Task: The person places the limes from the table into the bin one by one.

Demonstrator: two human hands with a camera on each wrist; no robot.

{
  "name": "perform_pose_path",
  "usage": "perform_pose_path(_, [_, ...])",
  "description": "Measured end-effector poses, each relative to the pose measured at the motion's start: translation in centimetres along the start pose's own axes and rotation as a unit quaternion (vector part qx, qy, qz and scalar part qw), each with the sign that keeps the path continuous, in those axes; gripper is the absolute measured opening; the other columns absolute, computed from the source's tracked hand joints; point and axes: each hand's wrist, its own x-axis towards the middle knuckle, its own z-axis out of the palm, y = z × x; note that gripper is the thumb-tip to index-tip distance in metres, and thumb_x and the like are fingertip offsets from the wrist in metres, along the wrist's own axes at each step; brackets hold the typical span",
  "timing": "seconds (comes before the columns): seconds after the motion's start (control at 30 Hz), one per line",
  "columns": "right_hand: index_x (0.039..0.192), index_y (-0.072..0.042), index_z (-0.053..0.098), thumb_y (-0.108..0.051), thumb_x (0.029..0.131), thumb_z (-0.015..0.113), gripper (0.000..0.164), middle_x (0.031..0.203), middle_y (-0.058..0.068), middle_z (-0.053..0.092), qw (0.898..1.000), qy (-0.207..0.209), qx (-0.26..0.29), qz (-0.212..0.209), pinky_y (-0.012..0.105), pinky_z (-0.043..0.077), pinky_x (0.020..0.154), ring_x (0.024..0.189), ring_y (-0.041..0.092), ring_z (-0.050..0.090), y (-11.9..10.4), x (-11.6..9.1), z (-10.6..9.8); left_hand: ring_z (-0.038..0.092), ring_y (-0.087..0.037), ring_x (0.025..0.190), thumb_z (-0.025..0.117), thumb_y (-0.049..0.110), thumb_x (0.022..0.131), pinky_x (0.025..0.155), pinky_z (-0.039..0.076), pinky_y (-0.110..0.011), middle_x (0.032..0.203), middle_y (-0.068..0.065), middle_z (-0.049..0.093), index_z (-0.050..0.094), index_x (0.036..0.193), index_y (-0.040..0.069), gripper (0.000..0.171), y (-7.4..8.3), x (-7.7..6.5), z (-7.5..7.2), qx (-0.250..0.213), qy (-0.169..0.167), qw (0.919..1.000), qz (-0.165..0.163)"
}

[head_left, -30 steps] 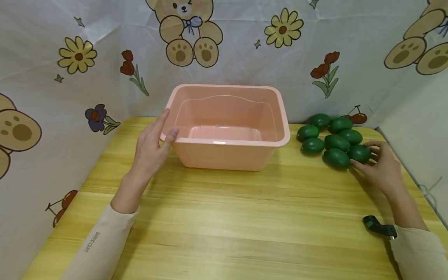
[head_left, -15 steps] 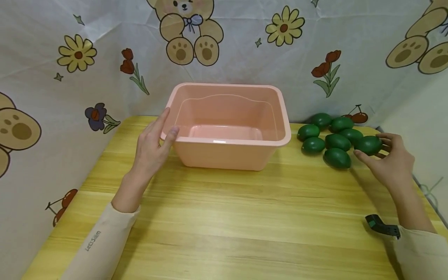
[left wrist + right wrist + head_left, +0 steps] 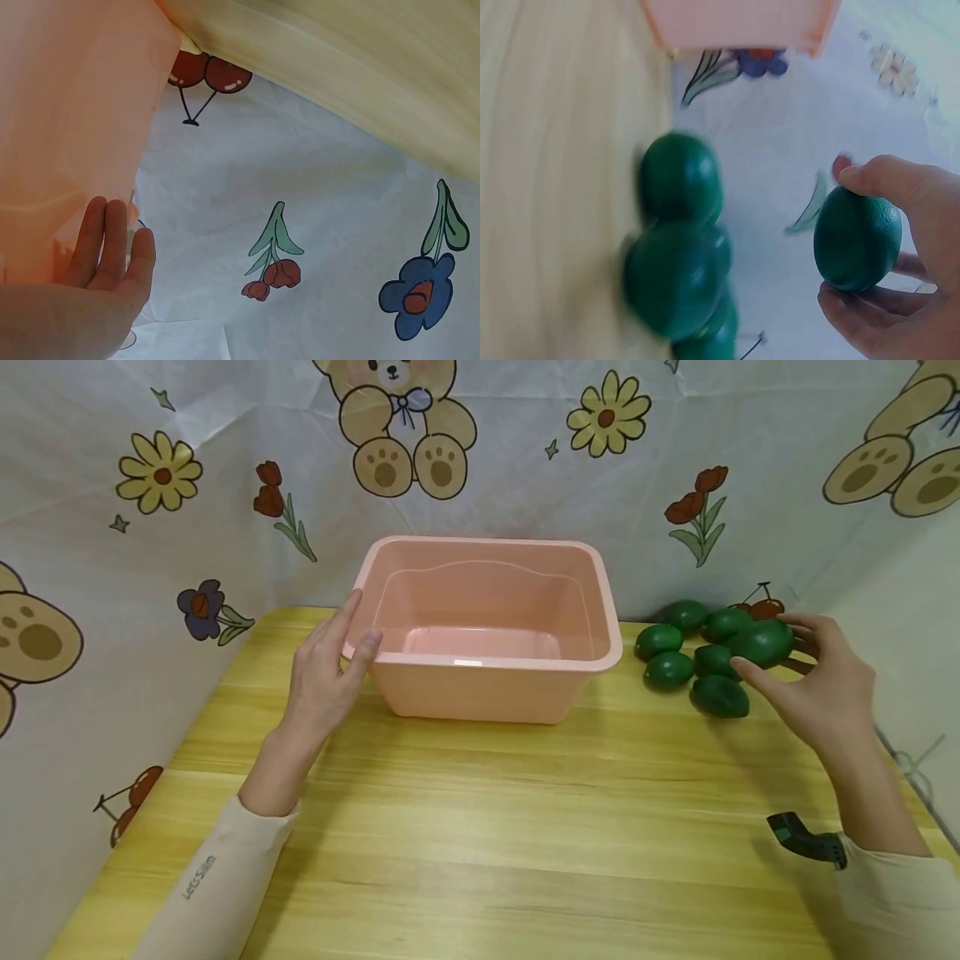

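My right hand [image 3: 828, 689] pinches a dark green lime [image 3: 763, 644] between thumb and fingers, raised above several more limes [image 3: 720, 697] on the table. In the right wrist view the held lime [image 3: 857, 238] is apart from the piled ones [image 3: 676, 277]. A pink plastic basin [image 3: 480, 693] stands upright with nothing inside. At its left end rests my left hand [image 3: 321, 672], thumb at the front rim and fingers along the side. The left wrist view shows those fingers [image 3: 112, 244] fairly straight against the basin's outer wall [image 3: 82, 112].
The wood-grain table [image 3: 480, 827] carries the basin at the back middle and the limes at the back right. Behind and to the left hangs a white cloth [image 3: 517, 502] printed with bears and flowers. A black strap device [image 3: 810, 842] sits at my right cuff.
My right hand has picked a lime from the right edge of the group, drawing it right, then lifting it up and back leftward over the others. The left hand has stayed at the basin.
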Motion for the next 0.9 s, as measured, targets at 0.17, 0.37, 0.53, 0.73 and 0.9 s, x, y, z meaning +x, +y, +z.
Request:
perform_pose_path(0.17, [0.156, -0.024, 0.047, -0.030, 0.089, 0.084, 0.076, 0.147, 0.014, 0.058, 0.999, 0.008, 0.025, -0.040, 0.000, 0.043, 0.094, 0.124, -0.004, 0.056, -4.0, 0.0, 0.5, 0.049, -0.038, 0.147, 0.049, 0.060, 0.104, 0.118, 0.042, -0.062, 0.163, -0.011, 0.048, 0.040, 0.164, 0.019, 0.073, -0.2, -0.1, -0.2, -0.004, 0.007, 1.0000, -0.001])
perform_pose_path(0.37, [0.151, -0.020, 0.053, -0.027, 0.086, 0.087, 0.075, 0.137, 0.009, 0.063, 0.994, 0.010, 0.055, -0.089, 0.005, 0.046, 0.095, 0.115, -0.009, 0.056, -8.8, 0.2, 1.6, 0.049, -0.038, 0.147, 0.050, 0.056, 0.105, 0.116, 0.043, -0.061, 0.164, -0.011, 0.046, 0.039, 0.165, 0.019, 0.071, -0.4, -0.1, -0.3, -0.003, 0.008, 1.0000, -0.006])
perform_pose_path(0.53, [0.150, -0.021, 0.055, -0.030, 0.085, 0.088, 0.073, 0.135, 0.008, 0.066, 0.990, -0.009, 0.064, -0.121, 0.006, 0.047, 0.095, 0.106, -0.014, 0.055, -11.8, 0.1, 2.4, 0.048, -0.038, 0.148, 0.049, 0.059, 0.105, 0.116, 0.043, -0.061, 0.164, -0.011, 0.046, 0.039, 0.165, 0.018, 0.073, -0.4, -0.2, 0.1, -0.003, 0.006, 1.0000, -0.007])
perform_pose_path(0.73, [0.151, -0.022, 0.054, -0.032, 0.085, 0.088, 0.074, 0.137, 0.010, 0.068, 0.988, -0.020, 0.072, -0.132, 0.006, 0.048, 0.094, 0.114, 0.020, 0.070, -13.3, -0.3, 3.2, 0.049, -0.038, 0.147, 0.048, 0.059, 0.105, 0.117, 0.042, -0.060, 0.163, -0.011, 0.047, 0.040, 0.164, 0.018, 0.073, -0.3, -0.1, 0.6, -0.004, 0.004, 1.0000, -0.002])
perform_pose_path(0.9, [0.149, -0.017, 0.055, -0.028, 0.084, 0.090, 0.074, 0.136, 0.009, 0.068, 0.981, -0.022, 0.078, -0.178, 0.005, 0.048, 0.095, 0.118, 0.031, 0.070, -14.4, -0.4, 4.4, 0.050, -0.038, 0.146, 0.049, 0.055, 0.105, 0.118, 0.043, -0.059, 0.162, -0.012, 0.048, 0.041, 0.163, 0.016, 0.071, -0.2, 0.1, 0.4, -0.001, 0.009, 1.0000, -0.001])
